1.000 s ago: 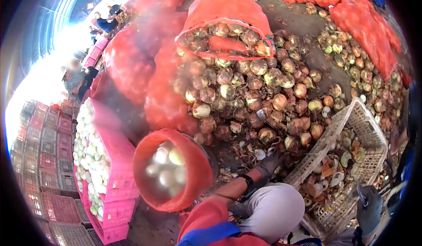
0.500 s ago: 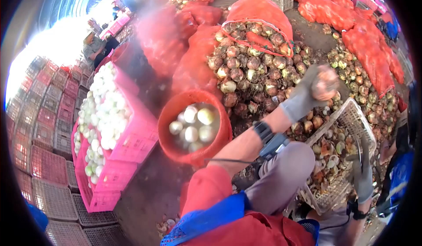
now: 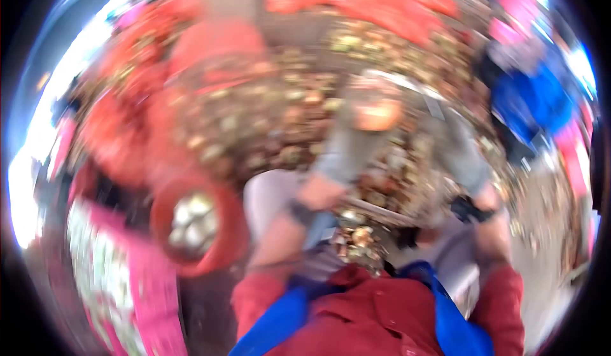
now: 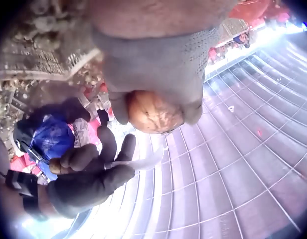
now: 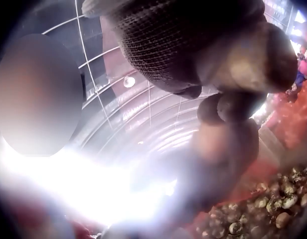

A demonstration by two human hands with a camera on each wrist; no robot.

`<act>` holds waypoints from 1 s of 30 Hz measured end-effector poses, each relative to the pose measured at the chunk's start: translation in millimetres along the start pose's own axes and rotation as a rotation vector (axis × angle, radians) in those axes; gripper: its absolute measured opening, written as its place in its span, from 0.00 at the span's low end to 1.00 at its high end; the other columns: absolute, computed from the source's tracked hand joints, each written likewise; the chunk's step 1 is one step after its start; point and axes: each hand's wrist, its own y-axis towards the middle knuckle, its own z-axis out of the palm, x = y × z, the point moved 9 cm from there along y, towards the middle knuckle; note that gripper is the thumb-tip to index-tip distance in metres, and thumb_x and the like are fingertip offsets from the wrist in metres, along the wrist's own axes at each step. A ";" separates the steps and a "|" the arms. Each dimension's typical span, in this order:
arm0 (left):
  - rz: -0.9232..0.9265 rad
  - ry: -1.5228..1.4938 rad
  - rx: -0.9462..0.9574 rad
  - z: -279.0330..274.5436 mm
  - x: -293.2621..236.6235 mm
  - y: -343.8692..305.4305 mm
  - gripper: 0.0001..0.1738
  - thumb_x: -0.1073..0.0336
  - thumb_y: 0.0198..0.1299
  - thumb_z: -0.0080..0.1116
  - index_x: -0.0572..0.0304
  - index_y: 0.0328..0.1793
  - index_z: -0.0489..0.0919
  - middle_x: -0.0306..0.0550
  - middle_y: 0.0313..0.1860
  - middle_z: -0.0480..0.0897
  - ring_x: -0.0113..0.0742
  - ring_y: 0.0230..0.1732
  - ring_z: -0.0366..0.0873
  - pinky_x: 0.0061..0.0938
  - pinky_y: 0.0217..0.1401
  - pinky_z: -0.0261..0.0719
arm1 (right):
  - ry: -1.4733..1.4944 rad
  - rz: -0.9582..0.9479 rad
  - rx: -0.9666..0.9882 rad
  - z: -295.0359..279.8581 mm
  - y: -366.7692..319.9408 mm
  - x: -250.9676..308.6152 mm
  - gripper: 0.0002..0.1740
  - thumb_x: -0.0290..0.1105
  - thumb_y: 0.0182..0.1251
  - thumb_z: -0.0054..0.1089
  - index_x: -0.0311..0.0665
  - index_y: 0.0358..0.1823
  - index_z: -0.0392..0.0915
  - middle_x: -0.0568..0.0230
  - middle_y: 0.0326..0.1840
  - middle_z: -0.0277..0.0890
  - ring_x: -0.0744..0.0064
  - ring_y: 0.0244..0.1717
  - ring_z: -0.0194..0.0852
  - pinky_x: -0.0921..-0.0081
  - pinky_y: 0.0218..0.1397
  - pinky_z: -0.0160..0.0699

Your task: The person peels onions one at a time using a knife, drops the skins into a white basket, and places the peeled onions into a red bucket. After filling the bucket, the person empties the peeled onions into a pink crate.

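My left hand (image 3: 350,146), in a grey glove, grips a brown-skinned onion (image 3: 377,111) above the slatted crate (image 3: 382,213). In the left wrist view that onion (image 4: 154,112) sits between the gloved fingers and thumb. Facing it, my right hand (image 3: 459,149) holds a small knife (image 3: 435,106). The left wrist view shows the knife's pale blade (image 4: 149,162) pointing towards the onion, and the round end of its handle beyond the curled fingers. In the right wrist view the onion (image 5: 213,142) is blurred, close below the dark-gloved right hand (image 5: 168,45).
Unpeeled onions (image 3: 254,127) lie heaped ahead, with red mesh sacks (image 3: 216,44) behind. A red-lined bucket (image 3: 162,213) of peeled white onions stands at left, beside a pink crate (image 3: 153,286) full of them. Another person in blue (image 3: 531,104) is at right.
The left hand has lifted an onion from the heap and brought it right and inwards, over the crate. The right hand with the knife has risen beside it. The head view has swung right and blurred.
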 end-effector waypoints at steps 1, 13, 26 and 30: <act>0.100 0.208 -0.099 -9.6 -16.8 12.9 0.39 0.61 0.60 0.77 0.62 0.73 0.68 0.52 0.64 0.77 0.44 0.63 0.77 0.34 0.70 0.79 | 0.562 -0.108 -0.122 -2.1 -9.4 18.4 0.41 0.16 0.65 0.60 0.32 0.82 0.61 0.57 0.49 0.81 0.67 0.47 0.81 0.67 0.47 0.81; -0.704 -1.431 0.069 59.2 31.4 5.8 0.43 0.30 0.74 0.52 0.58 0.77 0.70 0.51 0.73 0.76 0.46 0.71 0.78 0.42 0.72 0.82 | 0.401 0.008 -0.087 8.9 -0.8 37.7 0.17 0.42 0.87 0.49 0.35 0.48 0.77 0.66 0.28 0.77 0.75 0.30 0.76 0.70 0.35 0.77; -0.937 -1.418 0.182 49.8 22.6 1.0 0.35 0.84 0.54 0.75 0.72 0.68 0.73 0.53 0.60 0.83 0.39 0.60 0.85 0.31 0.60 0.90 | 0.244 -0.358 0.088 19.8 -9.8 55.4 0.21 0.41 0.87 0.48 0.34 0.37 0.78 0.73 0.24 0.72 0.81 0.25 0.66 0.74 0.29 0.68; -0.330 -0.691 0.318 39.0 21.3 14.4 0.40 0.34 0.74 0.48 0.62 0.72 0.73 0.55 0.66 0.80 0.49 0.67 0.80 0.49 0.71 0.81 | 0.883 0.183 0.188 65.5 -8.9 11.3 0.22 0.44 0.87 0.47 0.34 0.38 0.77 0.74 0.22 0.70 0.82 0.20 0.63 0.78 0.24 0.66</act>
